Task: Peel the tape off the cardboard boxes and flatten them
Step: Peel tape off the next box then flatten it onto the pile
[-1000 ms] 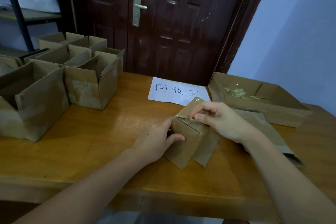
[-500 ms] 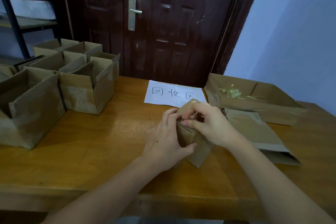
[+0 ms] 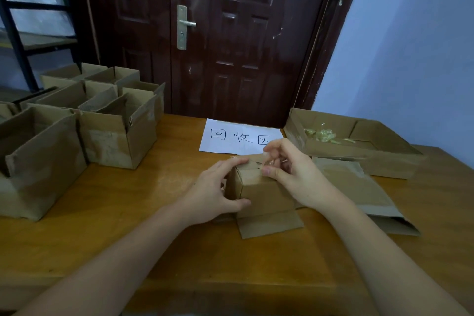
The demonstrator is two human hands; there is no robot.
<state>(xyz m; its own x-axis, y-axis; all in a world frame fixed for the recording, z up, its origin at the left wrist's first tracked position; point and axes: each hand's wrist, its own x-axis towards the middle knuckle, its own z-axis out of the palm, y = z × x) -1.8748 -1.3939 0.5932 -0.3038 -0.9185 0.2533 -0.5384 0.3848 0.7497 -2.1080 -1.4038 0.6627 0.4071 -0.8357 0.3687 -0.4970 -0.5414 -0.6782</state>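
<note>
Step in hand: tape removal on one small cardboard box (image 3: 259, 187), which stands on the wooden table (image 3: 128, 213) near its front centre, one lower flap splayed toward the person. The left hand (image 3: 215, 192) grasps the box's left side, thumb across the near face, steadying it. The right hand (image 3: 289, 172) pinches a strip of clear tape (image 3: 268, 159) at the top seam, partly lifted.

Judged next: a continued pull along the seam while the left hand braces, then collapsing the box.

Surroundings: open boxes (image 3: 112, 131) stand grouped at the left; a flattened box (image 3: 359, 187) lies to the right, beside a shallow carton (image 3: 359, 151) holding crumpled tape. A handwritten paper sign (image 3: 238, 136) lies behind. A dark door (image 3: 230, 33) and pale wall (image 3: 410, 59) stand beyond.
</note>
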